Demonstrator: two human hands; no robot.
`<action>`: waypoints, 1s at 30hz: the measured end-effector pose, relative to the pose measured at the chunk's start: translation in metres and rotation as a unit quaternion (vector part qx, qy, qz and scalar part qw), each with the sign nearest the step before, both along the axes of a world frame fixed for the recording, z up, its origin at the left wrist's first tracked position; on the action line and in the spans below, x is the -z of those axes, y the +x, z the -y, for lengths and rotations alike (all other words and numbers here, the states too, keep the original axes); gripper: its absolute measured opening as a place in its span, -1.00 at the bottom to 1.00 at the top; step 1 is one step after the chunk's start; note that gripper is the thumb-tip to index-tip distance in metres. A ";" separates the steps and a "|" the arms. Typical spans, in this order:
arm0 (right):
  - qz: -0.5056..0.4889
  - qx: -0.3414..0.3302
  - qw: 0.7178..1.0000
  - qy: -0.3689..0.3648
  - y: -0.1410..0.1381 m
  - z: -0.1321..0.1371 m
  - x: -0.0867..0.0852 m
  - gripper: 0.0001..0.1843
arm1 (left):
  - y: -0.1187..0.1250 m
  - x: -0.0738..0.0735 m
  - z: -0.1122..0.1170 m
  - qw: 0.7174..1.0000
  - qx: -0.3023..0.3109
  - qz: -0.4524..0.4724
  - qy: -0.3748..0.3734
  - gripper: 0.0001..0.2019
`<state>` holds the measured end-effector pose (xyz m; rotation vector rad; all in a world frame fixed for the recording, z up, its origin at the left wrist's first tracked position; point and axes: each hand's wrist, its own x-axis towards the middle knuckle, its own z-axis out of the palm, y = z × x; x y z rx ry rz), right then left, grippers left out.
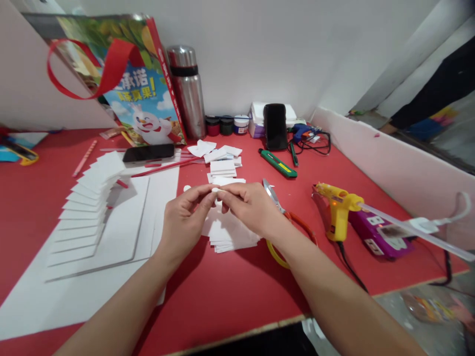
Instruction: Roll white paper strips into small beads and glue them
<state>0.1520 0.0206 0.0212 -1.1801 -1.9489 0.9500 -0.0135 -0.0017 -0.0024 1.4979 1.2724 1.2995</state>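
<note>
My left hand and my right hand meet over the middle of the red table, fingertips pinched together on a small white piece. Most of that piece is hidden by the fingers, so its kind does not show. Below the hands lies a pile of cut white card pieces. More white card pieces are stacked just beyond. To the left, a curved staircase of white card steps stands on a white board. Scissors with orange and yellow handles lie partly under my right forearm.
A yellow glue gun with a long glue stick leans on a purple box at right. A green cutter, two phones, paint jars, a steel flask and a picture bag line the back. A person's dark-clothed leg is beyond the partition.
</note>
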 end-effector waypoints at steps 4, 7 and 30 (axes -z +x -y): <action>-0.071 0.020 0.994 -0.081 0.004 -0.003 -0.004 -0.64 | 0.002 0.002 -0.001 0.998 0.018 0.051 -0.035 -0.77; -0.015 0.061 0.998 -0.002 0.003 0.001 -0.004 -0.72 | 0.003 0.010 -0.003 0.986 0.036 0.141 -0.075 -0.75; -0.022 0.050 0.996 0.071 -0.002 0.011 -0.009 -0.78 | 0.002 0.003 0.002 0.984 -0.012 -0.075 0.162 -0.76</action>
